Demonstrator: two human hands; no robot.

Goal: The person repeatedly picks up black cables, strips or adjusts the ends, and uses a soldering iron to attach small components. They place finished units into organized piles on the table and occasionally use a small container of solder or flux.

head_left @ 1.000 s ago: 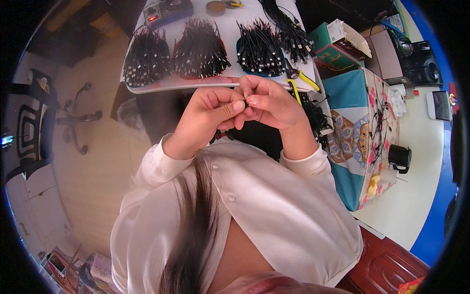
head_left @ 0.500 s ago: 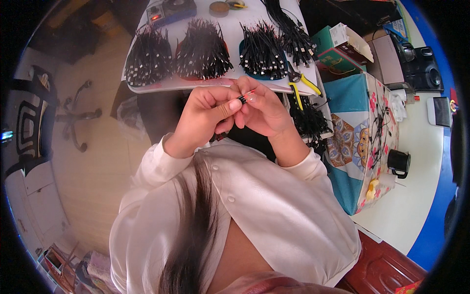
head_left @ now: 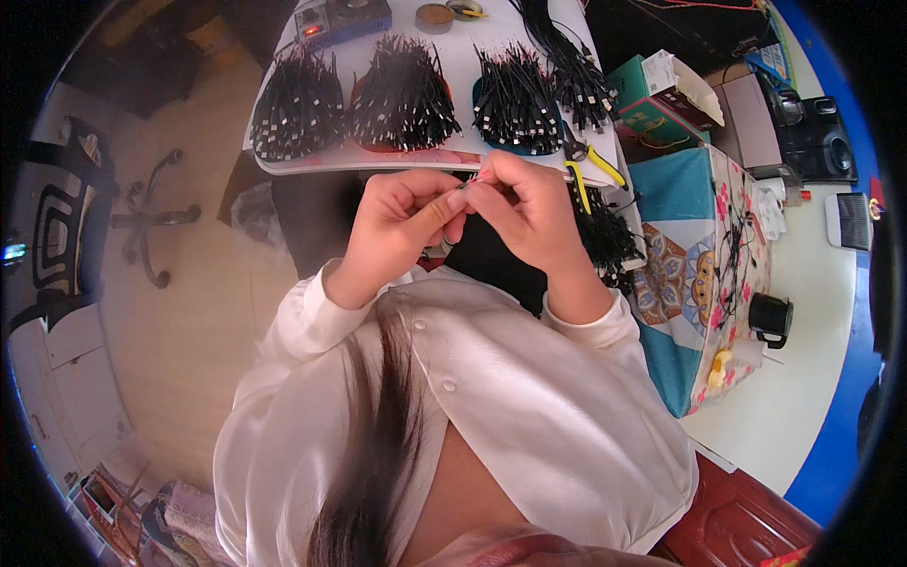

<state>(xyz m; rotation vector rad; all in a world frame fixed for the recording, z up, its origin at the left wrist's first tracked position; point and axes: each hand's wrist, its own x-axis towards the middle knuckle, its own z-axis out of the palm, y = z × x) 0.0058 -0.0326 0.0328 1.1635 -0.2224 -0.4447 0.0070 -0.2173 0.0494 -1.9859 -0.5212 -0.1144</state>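
My left hand and my right hand meet at the table's near edge, fingertips pinched together. Between them is the end of a thin black cable with a bit of red wire; the fingers hide most of it. Beyond the hands, on the white table, lie three piles of short black cables with silver plugs: a left pile, a middle pile and a right pile. Yellow-handled pliers rest at the table's right corner.
A device with a red light and a round tin stand at the back. Longer black cables lie at the far right, with more cables below the pliers. On the right are a cloth-covered box, a green carton and a black mug.
My right hand has turned, its back now facing up more, and its fingers have closed over the cable end. The table has shifted slightly rightward in view.
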